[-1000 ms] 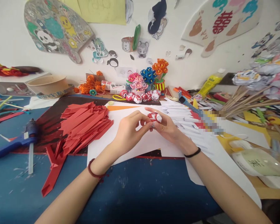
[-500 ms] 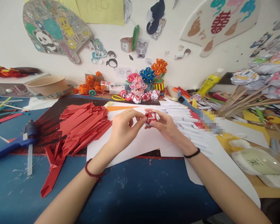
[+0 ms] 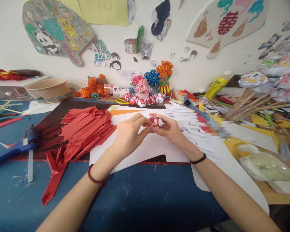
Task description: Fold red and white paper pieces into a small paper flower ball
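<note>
A small red-and-white folded paper ball [image 3: 156, 121] is held between my two hands above the white paper sheets [image 3: 140, 153]. My right hand [image 3: 170, 129] grips it from the right, fingers curled behind and thumb in front. From the left, my left hand [image 3: 131, 129] pinches its edge with thumb and index finger; the fingers hide part of the ball. A pile of folded red paper strips [image 3: 89, 129] lies left of my left hand. White folded paper strips [image 3: 183, 119] are spread to the right of my right hand.
Several finished red-and-white paper balls [image 3: 141, 102] sit in a row behind my hands. A blue glue gun [image 3: 30, 141] rests at the left. At the right are a blue watch [image 3: 195, 109], a yellow bottle [image 3: 217, 85] and a clear container [image 3: 268, 166].
The paper ball has turned in my fingers and shows more white on its right side. My left fingertips have shifted slightly lower along it.
</note>
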Action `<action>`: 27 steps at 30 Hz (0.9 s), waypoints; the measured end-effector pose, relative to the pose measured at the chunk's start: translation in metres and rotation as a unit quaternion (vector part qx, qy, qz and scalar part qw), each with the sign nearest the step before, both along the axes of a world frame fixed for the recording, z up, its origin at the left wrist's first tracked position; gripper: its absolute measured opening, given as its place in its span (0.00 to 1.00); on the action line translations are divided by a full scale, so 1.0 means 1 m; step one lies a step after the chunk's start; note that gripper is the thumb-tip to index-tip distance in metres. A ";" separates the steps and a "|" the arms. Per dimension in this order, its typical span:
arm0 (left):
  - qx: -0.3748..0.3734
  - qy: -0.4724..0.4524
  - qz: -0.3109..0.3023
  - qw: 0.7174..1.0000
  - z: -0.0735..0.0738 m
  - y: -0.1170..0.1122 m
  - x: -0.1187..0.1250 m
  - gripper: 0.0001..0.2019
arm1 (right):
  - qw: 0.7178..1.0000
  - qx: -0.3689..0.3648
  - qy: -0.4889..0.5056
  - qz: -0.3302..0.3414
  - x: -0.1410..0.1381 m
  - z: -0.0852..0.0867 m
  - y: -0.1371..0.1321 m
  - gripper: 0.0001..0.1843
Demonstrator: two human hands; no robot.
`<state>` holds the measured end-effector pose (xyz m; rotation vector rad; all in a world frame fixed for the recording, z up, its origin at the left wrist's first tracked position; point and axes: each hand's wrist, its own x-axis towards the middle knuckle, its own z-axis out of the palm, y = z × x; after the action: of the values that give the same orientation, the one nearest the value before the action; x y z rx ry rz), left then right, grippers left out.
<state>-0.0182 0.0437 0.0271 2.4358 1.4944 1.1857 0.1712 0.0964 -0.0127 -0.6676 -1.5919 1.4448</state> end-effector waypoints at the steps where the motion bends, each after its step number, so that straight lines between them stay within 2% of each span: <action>1: -0.001 0.006 0.000 1.000 -0.001 0.001 -0.001 0.06 | 1.000 0.002 -0.004 0.000 0.000 -0.001 0.000 0.33; 5: 0.012 0.027 0.000 1.000 -0.003 0.002 -0.003 0.06 | 1.000 0.011 -0.016 -0.002 0.000 -0.003 0.001 0.33; 12: 0.170 0.138 0.027 0.975 -0.011 0.002 0.000 0.11 | 0.997 0.046 -0.051 -0.040 -0.004 0.004 -0.004 0.30; 17: 0.197 0.153 0.015 0.968 -0.018 0.001 -0.001 0.12 | 0.995 0.057 -0.045 -0.071 -0.007 0.005 -0.007 0.29; 19: 0.168 0.100 0.006 0.981 -0.016 0.001 0.000 0.11 | 0.996 0.044 -0.028 -0.073 -0.007 0.004 -0.007 0.30; 22: 0.049 -0.044 -0.017 0.998 -0.008 0.002 0.001 0.08 | 0.998 0.015 -0.006 -0.052 -0.004 0.002 -0.005 0.32; 24: -0.056 -0.133 -0.030 0.989 -0.004 0.004 0.001 0.08 | 0.999 0.002 0.005 -0.037 -0.002 0.001 -0.003 0.33; 27: -0.195 -0.245 -0.046 0.949 0.000 0.005 0.001 0.12 | 1.000 0.001 0.011 -0.022 0.000 0.002 -0.003 0.35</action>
<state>-0.0169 0.0483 0.0271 1.7683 1.2948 1.2174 0.1713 0.0939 -0.0109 -0.6788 -1.5522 1.4139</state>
